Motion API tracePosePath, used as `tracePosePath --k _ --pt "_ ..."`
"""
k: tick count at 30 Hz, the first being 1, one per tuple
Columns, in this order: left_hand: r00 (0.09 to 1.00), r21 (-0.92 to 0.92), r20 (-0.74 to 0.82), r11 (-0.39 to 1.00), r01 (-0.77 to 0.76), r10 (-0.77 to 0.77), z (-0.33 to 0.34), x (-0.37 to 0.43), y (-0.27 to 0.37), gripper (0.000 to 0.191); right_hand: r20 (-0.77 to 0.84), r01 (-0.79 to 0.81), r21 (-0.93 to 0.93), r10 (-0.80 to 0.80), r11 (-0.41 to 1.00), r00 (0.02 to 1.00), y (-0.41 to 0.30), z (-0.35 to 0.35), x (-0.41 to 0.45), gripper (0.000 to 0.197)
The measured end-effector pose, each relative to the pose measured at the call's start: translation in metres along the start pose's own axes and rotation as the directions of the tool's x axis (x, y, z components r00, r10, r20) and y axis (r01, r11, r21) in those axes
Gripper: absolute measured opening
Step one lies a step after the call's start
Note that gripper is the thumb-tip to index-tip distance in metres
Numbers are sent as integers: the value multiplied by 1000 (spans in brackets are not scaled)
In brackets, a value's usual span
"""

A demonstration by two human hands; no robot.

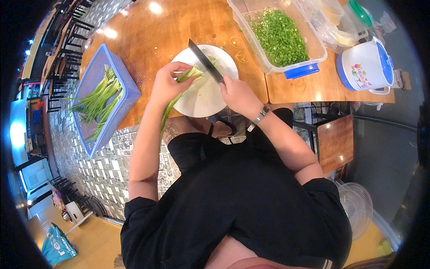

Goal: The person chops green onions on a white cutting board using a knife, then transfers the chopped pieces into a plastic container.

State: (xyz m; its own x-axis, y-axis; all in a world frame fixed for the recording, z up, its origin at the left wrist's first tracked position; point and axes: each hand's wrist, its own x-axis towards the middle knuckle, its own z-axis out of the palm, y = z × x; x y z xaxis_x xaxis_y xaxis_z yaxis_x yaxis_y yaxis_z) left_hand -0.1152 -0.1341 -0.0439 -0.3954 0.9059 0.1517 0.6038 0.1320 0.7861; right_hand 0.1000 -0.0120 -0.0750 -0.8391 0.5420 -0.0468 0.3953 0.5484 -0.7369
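My left hand (pixel 174 80) grips a bunch of green onions (pixel 170 104), its pale ends over the round white cutting board (pixel 201 101) and its green leaves hanging past the near edge. In my right hand (pixel 238 95) is a kitchen knife (pixel 205 61) with a dark patterned blade, held slanting over the board just right of the bunch. A few cut green bits lie behind the blade. Whether the blade touches the board is hard to tell. More green onions (pixel 104 95) lie in a blue plastic basket (pixel 131 92) at the left.
Chopped green onions (pixel 278 37) fill part of a clear plastic container (pixel 262 64) at the upper right. Rubber bands (pixel 240 57) lie on the wooden table (pixel 144 33). A white and blue jug (pixel 364 65) stands at the right, near plastic bags and tubs.
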Motion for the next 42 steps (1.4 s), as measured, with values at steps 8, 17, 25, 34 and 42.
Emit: tracePosePath --k 8,17,25,34,42 --pt "937 -254 113 902 350 -331 -7 2 -17 24 6 26 -68 -25 997 1000 -6 -7 -5 23" --pt "998 16 -21 998 62 -61 1 -4 -25 23 118 62 -244 -34 968 992 -29 -2 3 17" --pt "996 -26 -26 996 80 -81 1 -4 -23 21 66 14 -175 -2 985 998 -27 13 26 18" --pt "929 327 -134 900 -288 346 18 -7 3 14 -5 18 -137 -18 990 1000 -17 -17 -24 25" --pt "927 407 -73 860 -308 367 18 -2 5 10 44 72 -299 -62 952 997 -53 -30 -26 20"
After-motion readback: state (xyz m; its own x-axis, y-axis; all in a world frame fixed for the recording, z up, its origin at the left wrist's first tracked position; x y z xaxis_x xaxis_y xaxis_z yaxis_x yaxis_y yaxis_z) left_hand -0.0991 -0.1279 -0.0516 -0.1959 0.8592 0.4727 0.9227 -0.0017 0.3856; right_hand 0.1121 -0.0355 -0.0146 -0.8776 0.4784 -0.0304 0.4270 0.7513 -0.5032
